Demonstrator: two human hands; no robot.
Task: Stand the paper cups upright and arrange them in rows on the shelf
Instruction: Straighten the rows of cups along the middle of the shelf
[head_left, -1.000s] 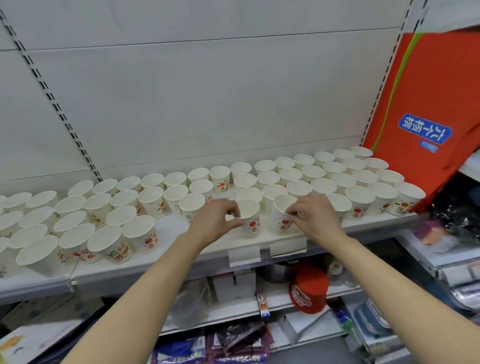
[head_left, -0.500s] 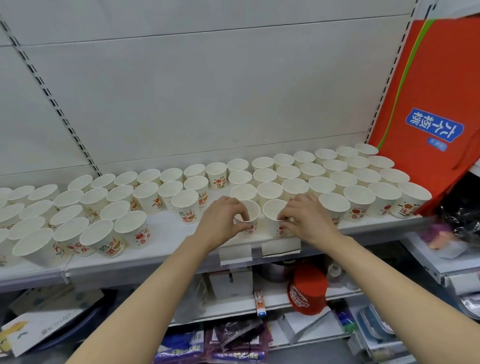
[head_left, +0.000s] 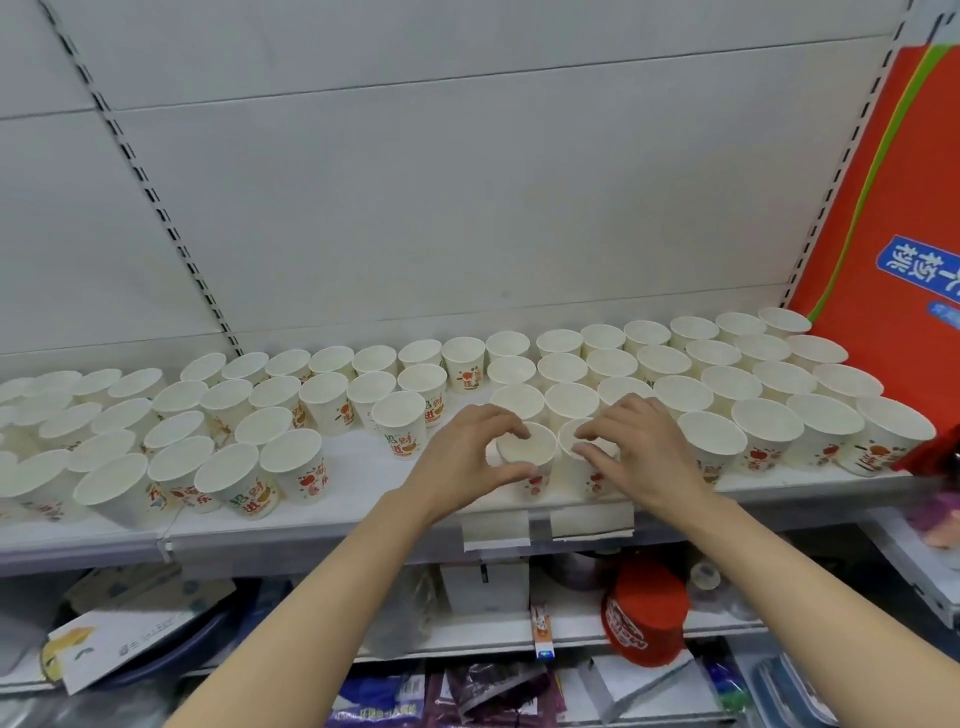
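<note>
Both my hands are at the front edge of the shelf (head_left: 332, 514), one cup each. My left hand (head_left: 457, 462) curls thumb and fingers around the left front cup (head_left: 525, 453), thumb on its near side and fingers over the far rim, so it is closed on that cup. My right hand (head_left: 641, 457) comes over the right front cup (head_left: 584, 457) from the right, fingertips pinching its rim; much of that cup is hidden under the fingers. The two cups stand upright, mouths up, touching or nearly so, and right behind them sit the tidy rows on the right (head_left: 727, 374), four deep and running out to the red carton (head_left: 883, 218). The relation that matters: the open shelf lies to the left of the left cup, between it and the nearest loose cup (head_left: 399, 423). The looser cluster on the left (head_left: 182, 441) is uneven, some cups tilted. My left hand is nearer that side, so I judge it takes the next cup from there. Nothing blocks that stretch, but a careless sweep could tip neighbours. Price-tag holders (head_left: 545, 525) hang just below.
</note>
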